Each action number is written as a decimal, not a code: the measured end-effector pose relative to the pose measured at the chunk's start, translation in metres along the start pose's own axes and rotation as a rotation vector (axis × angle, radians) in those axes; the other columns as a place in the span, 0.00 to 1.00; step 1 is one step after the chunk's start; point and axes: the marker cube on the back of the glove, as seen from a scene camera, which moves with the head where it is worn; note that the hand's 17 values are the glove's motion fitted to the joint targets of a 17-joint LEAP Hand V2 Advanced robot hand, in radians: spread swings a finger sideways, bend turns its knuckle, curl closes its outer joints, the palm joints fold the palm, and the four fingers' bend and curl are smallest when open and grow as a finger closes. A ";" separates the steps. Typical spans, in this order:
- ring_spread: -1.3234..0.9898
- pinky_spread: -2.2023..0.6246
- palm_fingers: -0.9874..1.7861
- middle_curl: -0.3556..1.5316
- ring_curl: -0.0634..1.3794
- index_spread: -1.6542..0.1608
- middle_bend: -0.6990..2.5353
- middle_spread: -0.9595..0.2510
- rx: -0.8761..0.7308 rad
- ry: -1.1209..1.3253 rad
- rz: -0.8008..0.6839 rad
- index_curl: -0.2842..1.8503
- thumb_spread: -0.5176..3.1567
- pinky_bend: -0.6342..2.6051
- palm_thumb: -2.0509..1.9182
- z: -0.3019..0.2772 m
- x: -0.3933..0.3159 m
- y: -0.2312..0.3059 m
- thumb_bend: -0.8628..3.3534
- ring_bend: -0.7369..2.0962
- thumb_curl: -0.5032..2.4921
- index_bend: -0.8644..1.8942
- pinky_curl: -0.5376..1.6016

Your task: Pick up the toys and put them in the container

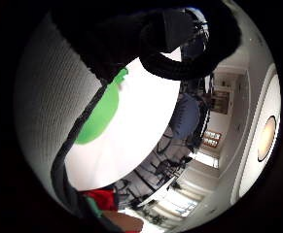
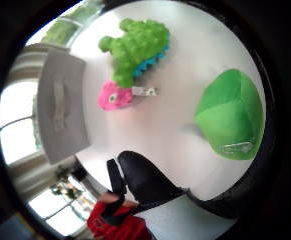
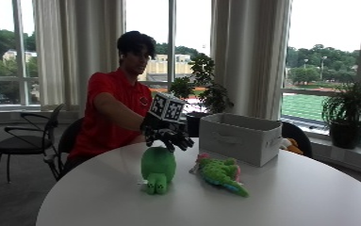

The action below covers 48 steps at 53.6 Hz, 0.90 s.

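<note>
Step in hand, by the look of it: reaching down for the first toy. Gloved right hand (image 3: pixel 169 137) hovering just above the green plush toy (image 3: pixel 157 170), fingers spread and relaxed, gripping nothing, not yet touching the plush. To do it well: lower straight onto the rounded upper body, curl fingers and thumb around its widest part rather than pinching a foot or the sewn-in label, then lift high enough to clear the near wall before carrying over to the grey fabric container (image 3: pixel 239 137). Soft stuffing likely to squash and sag, so a full wrap around the body safer than a fingertip pinch. Worth avoiding a sideways sweep that could nudge the neighbour. Green plush toy standing upright on the white desk (image 3: pixel 305 197), in front of the container and toward the person's side of it; plain bright green, smooth, rounded top, two stubby feet, small white label low on one side. Green crocodile plush (image 3: pixel 220 173) lying just beside it, closer to the container's front: bumpy green back, blue trim, pink snout. Both toys outside the container; contents of the container not visible.
</note>
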 end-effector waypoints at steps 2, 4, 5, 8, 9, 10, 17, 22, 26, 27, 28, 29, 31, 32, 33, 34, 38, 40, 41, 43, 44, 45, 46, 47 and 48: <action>0.53 0.83 0.29 0.40 0.27 0.72 0.27 0.69 -0.027 0.015 0.078 0.21 0.38 0.49 0.49 0.010 0.003 0.005 0.18 0.38 0.26 0.34 0.40; 0.53 0.83 0.29 0.39 0.27 0.73 0.26 0.69 -0.047 0.026 0.114 0.20 0.38 0.50 0.49 0.019 0.005 0.010 0.18 0.37 0.26 0.34 0.40; 0.53 0.83 0.29 0.39 0.27 0.73 0.26 0.69 -0.054 0.024 0.126 0.20 0.38 0.51 0.49 0.023 0.006 0.012 0.18 0.37 0.26 0.34 0.41; 0.54 0.83 0.29 0.38 0.27 0.73 0.25 0.71 -0.074 -0.005 0.142 0.19 0.37 0.54 0.49 0.032 0.010 0.016 0.18 0.36 0.26 0.33 0.42; 0.54 0.83 0.28 0.38 0.27 0.73 0.26 0.71 -0.083 -0.017 0.144 0.19 0.37 0.55 0.49 0.034 0.011 0.017 0.18 0.36 0.26 0.33 0.42; 0.55 0.83 0.28 0.37 0.27 0.73 0.26 0.72 -0.094 -0.028 0.144 0.19 0.37 0.55 0.49 0.036 0.012 0.017 0.18 0.36 0.26 0.33 0.42; 0.56 0.83 0.28 0.36 0.26 0.73 0.25 0.74 -0.172 -0.102 0.117 0.18 0.37 0.60 0.49 0.049 0.012 0.015 0.18 0.35 0.25 0.33 0.44; 0.57 0.81 0.29 0.34 0.27 0.73 0.24 0.75 -0.211 -0.120 0.101 0.18 0.38 0.64 0.51 0.056 0.005 0.013 0.19 0.37 0.25 0.33 0.46; 0.56 0.80 0.32 0.33 0.29 0.72 0.25 0.75 -0.225 -0.072 0.105 0.18 0.40 0.65 0.52 0.057 0.002 0.009 0.20 0.40 0.26 0.34 0.46; 0.56 0.80 0.32 0.33 0.29 0.72 0.25 0.75 -0.225 -0.064 0.106 0.18 0.41 0.65 0.53 0.057 0.001 0.008 0.21 0.40 0.26 0.35 0.46; 0.56 0.79 0.33 0.32 0.29 0.71 0.25 0.75 -0.223 -0.058 0.109 0.18 0.41 0.65 0.53 0.057 0.001 0.008 0.21 0.41 0.26 0.37 0.46; 0.56 0.79 0.33 0.32 0.30 0.71 0.25 0.75 -0.219 -0.052 0.113 0.18 0.42 0.65 0.54 0.057 0.000 0.007 0.21 0.41 0.26 0.36 0.46; 0.56 0.78 0.35 0.32 0.30 0.70 0.25 0.74 -0.204 -0.046 0.123 0.20 0.42 0.64 0.54 0.058 -0.001 0.006 0.21 0.41 0.27 0.39 0.45; 0.56 0.78 0.35 0.32 0.30 0.70 0.26 0.74 -0.196 -0.044 0.127 0.20 0.43 0.64 0.55 0.058 -0.001 0.004 0.21 0.41 0.27 0.39 0.45; 0.55 0.78 0.35 0.32 0.30 0.69 0.26 0.73 -0.187 -0.044 0.129 0.21 0.43 0.64 0.55 0.058 -0.001 0.003 0.21 0.41 0.27 0.40 0.45; 0.55 0.78 0.36 0.32 0.30 0.69 0.26 0.73 -0.180 -0.045 0.129 0.21 0.43 0.64 0.55 0.059 -0.001 0.002 0.21 0.41 0.27 0.40 0.45; 0.54 0.77 0.39 0.32 0.29 0.68 0.27 0.71 -0.165 -0.052 0.133 0.23 0.44 0.62 0.56 0.060 -0.001 0.000 0.21 0.41 0.28 0.42 0.43; 0.53 0.76 0.42 0.32 0.29 0.68 0.28 0.68 -0.164 -0.056 0.135 0.24 0.45 0.61 0.57 0.061 -0.002 -0.001 0.21 0.42 0.28 0.44 0.43; 0.53 0.76 0.43 0.32 0.29 0.68 0.27 0.68 -0.165 -0.059 0.136 0.24 0.45 0.61 0.57 0.061 -0.002 -0.001 0.21 0.42 0.28 0.44 0.42; 0.52 0.76 0.44 0.33 0.29 0.68 0.28 0.66 -0.168 -0.064 0.138 0.24 0.46 0.60 0.58 0.062 -0.002 -0.002 0.22 0.43 0.29 0.44 0.42; 0.52 0.76 0.44 0.33 0.30 0.68 0.28 0.66 -0.170 -0.065 0.138 0.25 0.46 0.60 0.58 0.062 -0.003 -0.002 0.22 0.43 0.29 0.44 0.42; 0.52 0.75 0.45 0.33 0.30 0.68 0.28 0.65 -0.170 -0.066 0.137 0.25 0.46 0.60 0.58 0.062 -0.003 -0.002 0.22 0.43 0.29 0.44 0.42; 0.52 0.76 0.44 0.33 0.30 0.68 0.28 0.64 -0.170 -0.066 0.138 0.26 0.46 0.59 0.58 0.062 -0.004 -0.002 0.22 0.43 0.29 0.45 0.42; 0.52 0.76 0.44 0.34 0.30 0.68 0.28 0.64 -0.169 -0.066 0.138 0.26 0.46 0.59 0.59 0.063 -0.004 -0.002 0.22 0.43 0.29 0.45 0.42; 0.52 0.76 0.44 0.34 0.30 0.68 0.27 0.65 -0.166 -0.066 0.139 0.26 0.46 0.58 0.59 0.063 -0.004 -0.003 0.22 0.43 0.29 0.45 0.41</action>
